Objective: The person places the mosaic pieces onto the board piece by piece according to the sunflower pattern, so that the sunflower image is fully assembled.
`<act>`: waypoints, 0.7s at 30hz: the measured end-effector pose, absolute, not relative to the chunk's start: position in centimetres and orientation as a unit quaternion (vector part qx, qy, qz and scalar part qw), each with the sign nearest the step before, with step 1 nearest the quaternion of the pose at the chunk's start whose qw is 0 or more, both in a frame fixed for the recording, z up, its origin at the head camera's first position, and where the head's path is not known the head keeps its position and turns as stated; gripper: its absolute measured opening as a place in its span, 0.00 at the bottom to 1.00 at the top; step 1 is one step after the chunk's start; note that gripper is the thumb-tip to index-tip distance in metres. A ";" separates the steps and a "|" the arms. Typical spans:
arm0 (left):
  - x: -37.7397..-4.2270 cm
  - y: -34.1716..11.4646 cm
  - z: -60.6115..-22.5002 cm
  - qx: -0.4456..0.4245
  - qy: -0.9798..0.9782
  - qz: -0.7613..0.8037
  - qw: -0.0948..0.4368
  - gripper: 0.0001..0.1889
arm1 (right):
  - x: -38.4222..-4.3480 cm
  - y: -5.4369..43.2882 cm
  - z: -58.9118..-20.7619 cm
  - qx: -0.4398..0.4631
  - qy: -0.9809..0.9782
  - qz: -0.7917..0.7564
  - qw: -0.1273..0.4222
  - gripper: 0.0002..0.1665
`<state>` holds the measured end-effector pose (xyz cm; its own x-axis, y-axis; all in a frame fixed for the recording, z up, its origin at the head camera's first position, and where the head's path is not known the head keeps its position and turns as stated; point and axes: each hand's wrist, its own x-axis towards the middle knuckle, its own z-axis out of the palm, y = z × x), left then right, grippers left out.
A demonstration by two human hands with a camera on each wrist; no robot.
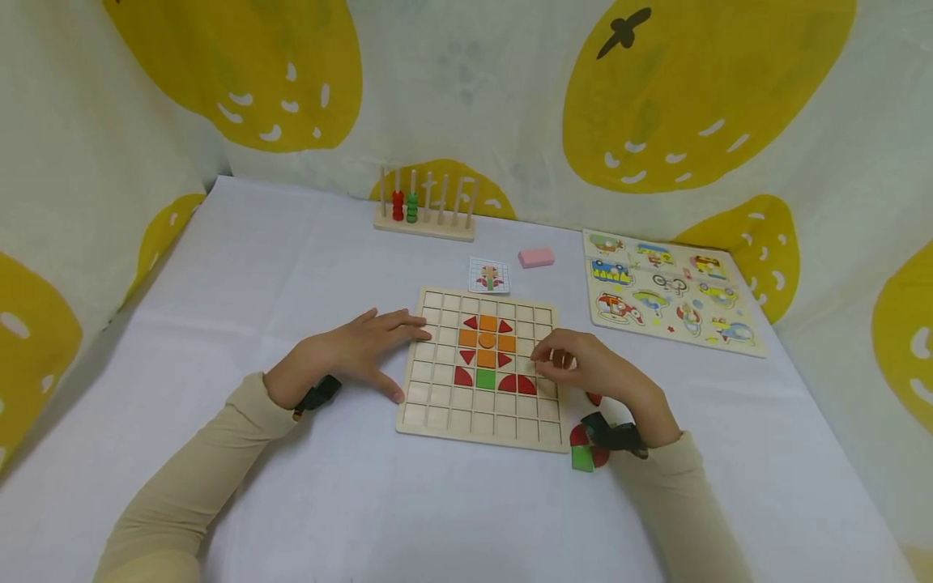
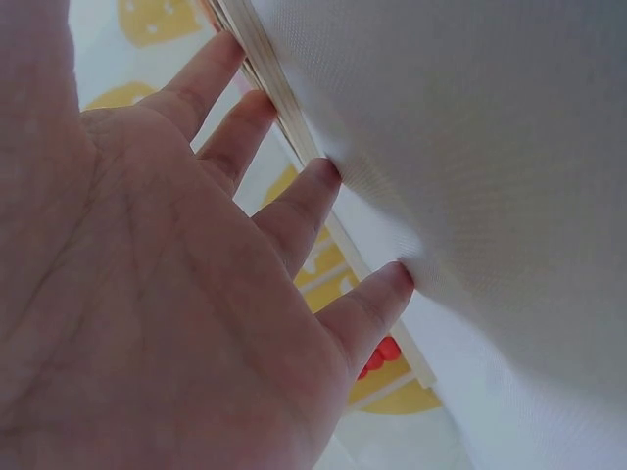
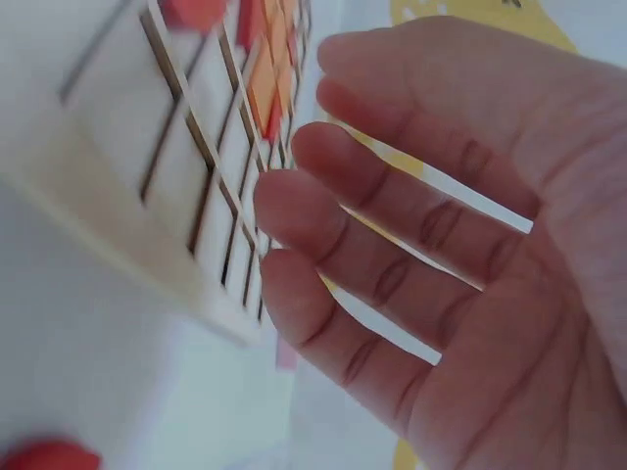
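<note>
"Two hands are at work. Give status, starting on the left."

"Left hand point(image 1: 360, 348): fingers spread, nothing gripped, tips at the left edge of the grid board point(image 1: 437, 397). The board lies flat before the person."

"Cells filled?"

"Centre area: four orange squares point(image 1: 487, 322) form a cross around an orange round piece point(image 1: 487, 341), with red triangles point(image 1: 470, 323) at its four corners. On the near side, one row reads, left to right: red quarter-round point(image 1: 462, 376), green square point(image 1: 486, 378), then two adjoining red pieces point(image 1: 527, 385)."

"Reference?"

"Pattern card point(image 1: 489, 276), just beyond the board. In my judgement the flower head is complete, the stem and leaves only begun. The print is too small to verify each cell."

"Right hand point(image 1: 594, 364)?"

"Over the board's right side, fingers loosely bent. No piece is visible in them; whether thumb and index tips meet, I cannot tell."

"Remaining stock?"

"Loose red and green pieces point(image 1: 582, 459) beside the board's near right corner, partly covered by the wrist strap point(image 1: 615, 435). An exact count is not possible. These are probably still to be placed."
</note>
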<state>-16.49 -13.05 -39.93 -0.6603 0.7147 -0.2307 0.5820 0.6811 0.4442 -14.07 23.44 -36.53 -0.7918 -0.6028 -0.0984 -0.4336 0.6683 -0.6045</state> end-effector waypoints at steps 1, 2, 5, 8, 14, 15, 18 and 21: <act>-16.5 -13.0 -39.9 0.362 0.895 0.169 0.197 0.53 | -14.2 23.8 -36.5 -0.287 0.903 -0.286 0.146 0.10; -16.4 -13.0 -39.9 0.362 0.895 0.170 0.197 0.53 | -14.2 24.1 -36.4 -0.284 0.904 -0.283 0.147 0.10; -16.4 -13.1 -39.7 0.362 0.895 0.174 0.197 0.53 | -14.3 25.2 -36.1 -0.281 0.905 -0.280 0.157 0.10; -16.3 -13.0 -39.6 0.361 0.894 0.176 0.199 0.52 | -14.3 26.2 -35.9 -0.278 0.905 -0.273 0.171 0.09; -16.2 -12.9 -39.4 0.363 0.893 0.175 0.200 0.52 | -14.1 27.9 -35.7 -0.246 0.906 -0.261 0.224 0.11; -16.2 -13.0 -39.4 0.363 0.893 0.174 0.200 0.52 | -14.1 28.1 -35.7 -0.242 0.906 -0.259 0.233 0.11; -16.2 -13.0 -39.4 0.362 0.894 0.173 0.201 0.52 | -14.3 28.6 -35.9 -0.233 0.903 -0.256 0.255 0.11; -16.2 -13.1 -39.4 0.362 0.893 0.173 0.202 0.52 | -14.4 28.9 -36.2 -0.234 0.897 -0.261 0.269 0.11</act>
<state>-16.17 -13.07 -39.45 -0.6559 0.7174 -0.2346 0.5778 0.6772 0.4555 -14.45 28.91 -36.22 -0.7452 -0.5606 -0.3612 -0.2792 0.7540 -0.5945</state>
